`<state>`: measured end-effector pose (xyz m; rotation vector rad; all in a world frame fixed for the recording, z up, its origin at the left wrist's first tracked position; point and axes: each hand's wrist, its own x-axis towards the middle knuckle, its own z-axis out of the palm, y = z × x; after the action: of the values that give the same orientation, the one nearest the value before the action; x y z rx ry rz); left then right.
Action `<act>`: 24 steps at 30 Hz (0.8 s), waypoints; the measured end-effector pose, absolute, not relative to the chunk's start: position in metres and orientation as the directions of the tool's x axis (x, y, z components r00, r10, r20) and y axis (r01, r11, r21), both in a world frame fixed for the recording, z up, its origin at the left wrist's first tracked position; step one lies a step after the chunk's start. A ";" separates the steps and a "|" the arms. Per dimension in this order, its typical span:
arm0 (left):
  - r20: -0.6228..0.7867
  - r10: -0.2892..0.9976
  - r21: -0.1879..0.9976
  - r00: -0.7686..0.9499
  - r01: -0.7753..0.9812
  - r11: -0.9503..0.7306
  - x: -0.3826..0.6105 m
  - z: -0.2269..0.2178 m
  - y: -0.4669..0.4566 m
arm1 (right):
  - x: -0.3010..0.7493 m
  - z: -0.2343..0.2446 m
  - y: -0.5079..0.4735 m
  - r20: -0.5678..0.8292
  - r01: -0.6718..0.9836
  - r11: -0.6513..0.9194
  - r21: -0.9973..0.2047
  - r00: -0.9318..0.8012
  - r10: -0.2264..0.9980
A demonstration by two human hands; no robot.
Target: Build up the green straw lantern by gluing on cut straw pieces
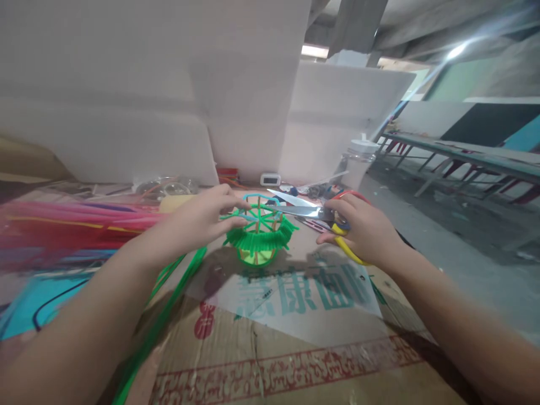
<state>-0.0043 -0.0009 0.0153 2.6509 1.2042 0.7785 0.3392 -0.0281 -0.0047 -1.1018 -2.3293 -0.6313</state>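
Note:
A small round craft (259, 241) of green pipe cleaners stands upright on the cardboard, with thin brown posts, a spoked top and a light blue hoop above it. At its upper left, my left hand (206, 214) has its fingers closed on a light blue pipe cleaner (242, 215). From the right, my right hand (363, 228) grips a pair of scissors (310, 211) by its red and yellow handles. The scissor blades are spread and point left, their tips over the top of the craft. Whether the blades touch it I cannot tell.
Pink and red pipe cleaners (76, 225) lie at the left, with long green ones (169, 320) nearer me. A lidded clear bottle (358, 160) stands at the back right. A small white device (270, 179) sits before the white boards (253, 101). Printed cardboard (287, 349) covers the tabletop.

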 end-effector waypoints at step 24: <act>0.439 0.781 0.259 0.444 0.770 -0.583 0.019 0.016 -0.019 | 0.336 -0.039 -0.012 0.702 0.836 0.367 0.407 -0.543 0.460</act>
<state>0.0188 -0.0187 0.0161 2.6515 1.4254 0.8240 0.3357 -0.0116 -0.0385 -1.1208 -2.1564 -1.0504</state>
